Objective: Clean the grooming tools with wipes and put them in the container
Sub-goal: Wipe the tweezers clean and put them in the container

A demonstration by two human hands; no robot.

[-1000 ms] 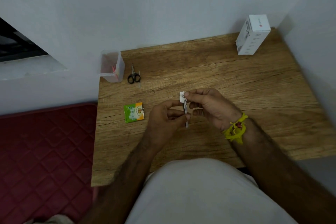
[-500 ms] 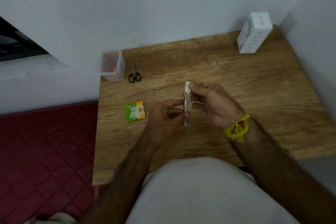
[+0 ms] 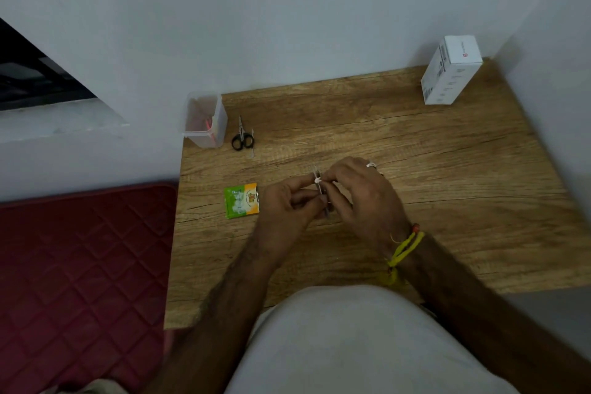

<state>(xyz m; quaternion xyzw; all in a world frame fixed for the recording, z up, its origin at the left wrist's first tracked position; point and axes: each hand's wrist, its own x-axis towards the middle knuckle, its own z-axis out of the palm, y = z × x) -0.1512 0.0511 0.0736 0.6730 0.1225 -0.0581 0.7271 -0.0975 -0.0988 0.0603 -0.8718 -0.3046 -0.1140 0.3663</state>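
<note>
Item in progress: your left hand grips a slim metal tool at table centre while your right hand pinches a wipe on it; scissors at 11 o'clock look uncleaned beside the container, which already holds something.

Wooden table, matt, with visible grain. Clear plastic container, slightly cloudy. Scissors of bright metal with glossy black plastic handles. Thin metal tool, shiny, against a scrap of white wipe. Glossy green and orange sachet. White cardboard box, smooth. Quilted dark red mat, cloth-like. Yellow thread band.
</note>
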